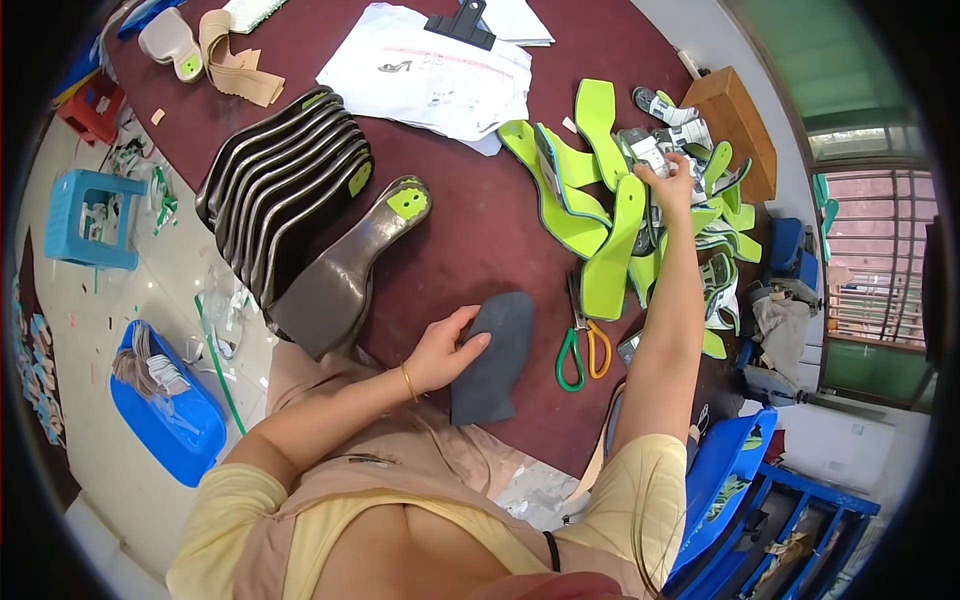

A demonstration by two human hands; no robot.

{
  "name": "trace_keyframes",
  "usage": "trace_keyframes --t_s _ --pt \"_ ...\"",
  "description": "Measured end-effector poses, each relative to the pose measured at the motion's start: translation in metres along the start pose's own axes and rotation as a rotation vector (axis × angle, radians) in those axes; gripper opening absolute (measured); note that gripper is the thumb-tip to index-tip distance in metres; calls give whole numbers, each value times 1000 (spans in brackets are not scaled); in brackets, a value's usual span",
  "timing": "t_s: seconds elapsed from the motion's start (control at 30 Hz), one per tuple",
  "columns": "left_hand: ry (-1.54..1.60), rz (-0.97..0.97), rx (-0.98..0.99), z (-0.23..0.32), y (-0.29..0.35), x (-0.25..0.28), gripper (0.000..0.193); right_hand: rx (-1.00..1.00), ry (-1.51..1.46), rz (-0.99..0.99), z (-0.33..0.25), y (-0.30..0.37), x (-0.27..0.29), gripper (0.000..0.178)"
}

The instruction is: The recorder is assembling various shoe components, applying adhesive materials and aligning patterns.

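My left hand grips the edge of a dark grey sole-shaped piece at the table's near edge, its thumb lying over the piece. My right hand reaches into a heap at the right, fingers bent together by a white-and-grey patterned piece; what is between the fingertips is too small to make out. Bright green insole-shaped pieces lie around that hand. Scissors with one green and one orange handle rest between my hands. Left of them lies a row of glossy dark brown shoe soles with green heel patches.
Papers under a black clip lie on the dark red table. A wooden box stands behind the heap. Beige strips lie far left. A blue stool and a blue basin stand on the floor at left.
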State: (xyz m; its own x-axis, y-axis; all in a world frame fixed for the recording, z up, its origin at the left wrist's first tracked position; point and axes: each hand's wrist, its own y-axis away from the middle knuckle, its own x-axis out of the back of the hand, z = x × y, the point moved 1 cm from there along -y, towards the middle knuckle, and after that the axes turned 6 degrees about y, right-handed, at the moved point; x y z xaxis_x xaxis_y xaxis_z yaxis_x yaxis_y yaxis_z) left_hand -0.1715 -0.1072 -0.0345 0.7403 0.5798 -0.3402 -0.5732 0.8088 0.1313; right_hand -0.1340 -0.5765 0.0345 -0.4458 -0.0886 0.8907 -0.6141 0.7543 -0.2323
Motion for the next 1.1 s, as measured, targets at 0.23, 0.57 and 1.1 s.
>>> trace_keyframes --t_s 0.23,0.57,1.1 --pt "-28 -1 -58 7 0 1 47 272 -995 606 -62 -8 91 57" --pt "-381 142 -694 104 -43 -54 76 200 -867 274 -142 159 151 51" --pt "-150 -383 -189 102 -99 -89 62 -296 -1953 -301 -35 302 215 71"
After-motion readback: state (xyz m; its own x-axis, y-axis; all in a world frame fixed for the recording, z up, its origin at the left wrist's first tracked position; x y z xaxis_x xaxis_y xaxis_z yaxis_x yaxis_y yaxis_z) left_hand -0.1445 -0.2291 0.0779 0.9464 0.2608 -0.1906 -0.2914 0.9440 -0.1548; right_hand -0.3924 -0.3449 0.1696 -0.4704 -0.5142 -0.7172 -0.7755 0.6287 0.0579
